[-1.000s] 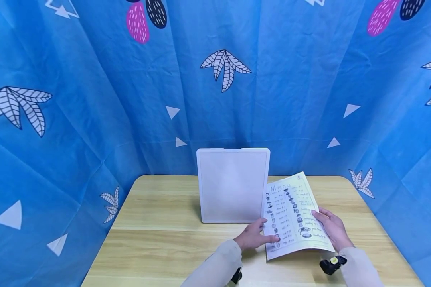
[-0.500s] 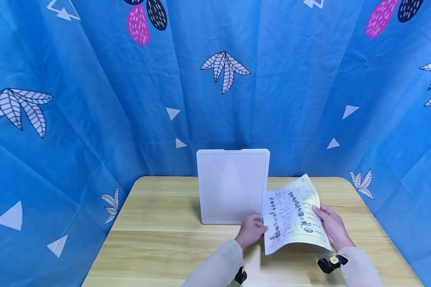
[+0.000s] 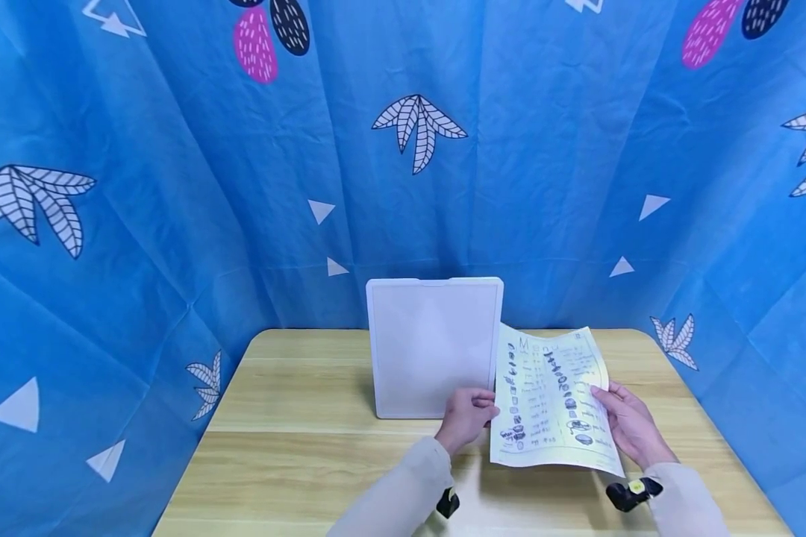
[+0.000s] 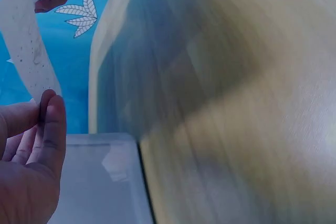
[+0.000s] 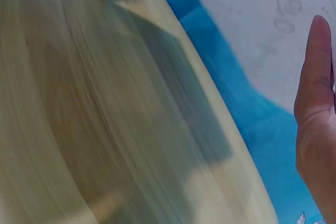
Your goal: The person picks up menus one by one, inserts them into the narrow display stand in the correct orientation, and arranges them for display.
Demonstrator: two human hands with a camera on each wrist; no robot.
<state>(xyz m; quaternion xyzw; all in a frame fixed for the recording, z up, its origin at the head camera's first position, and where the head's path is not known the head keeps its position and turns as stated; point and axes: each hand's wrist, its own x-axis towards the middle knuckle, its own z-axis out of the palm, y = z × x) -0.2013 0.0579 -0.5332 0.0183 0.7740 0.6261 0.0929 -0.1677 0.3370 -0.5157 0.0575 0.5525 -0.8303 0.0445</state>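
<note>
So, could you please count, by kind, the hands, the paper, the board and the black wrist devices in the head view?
Left hand and right hand: 2
Menu sheet: 1
White-framed board: 1
Black wrist devices: 2
Total: 6

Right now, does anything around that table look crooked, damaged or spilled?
Nothing looks spilled or torn. The menu sheet merely bows instead of lying flat, held above the table by its sides in the left grip and right grip.

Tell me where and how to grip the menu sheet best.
Probably the two long side edges, pinched from left and right: the menu sheet is thin and its lower edge bows, so opposite grips should steady it. The left hand and right hand hold those edges.
</note>
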